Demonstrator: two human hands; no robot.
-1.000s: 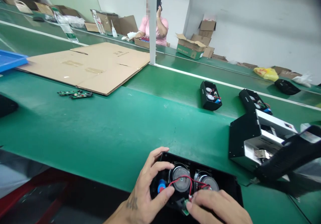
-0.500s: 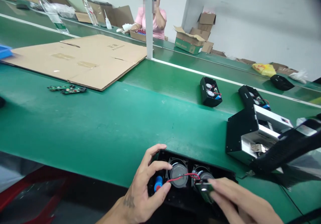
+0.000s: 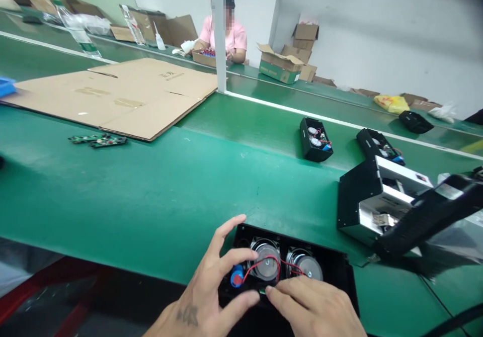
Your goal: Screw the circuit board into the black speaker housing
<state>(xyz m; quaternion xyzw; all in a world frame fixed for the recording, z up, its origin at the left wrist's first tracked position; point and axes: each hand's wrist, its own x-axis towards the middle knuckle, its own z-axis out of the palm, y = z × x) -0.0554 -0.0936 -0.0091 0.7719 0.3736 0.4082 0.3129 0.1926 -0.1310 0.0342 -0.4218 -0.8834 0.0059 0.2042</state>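
A black open speaker housing lies at the near edge of the green belt, with two round speaker drivers, a blue cylinder and red wires inside. My left hand grips the housing's left end, fingers curled round the blue cylinder area. My right hand lies over the housing's front, fingertips pinching a small green circuit board beside the left driver.
A black and silver machine stands right of the housing. Two more open speaker housings lie farther on the belt. Flat cardboard and loose green boards lie at left. A person in pink sits behind a white post.
My right hand brought the small green board down from above the right driver into the housing near the left driver. The left hand kept its grip.
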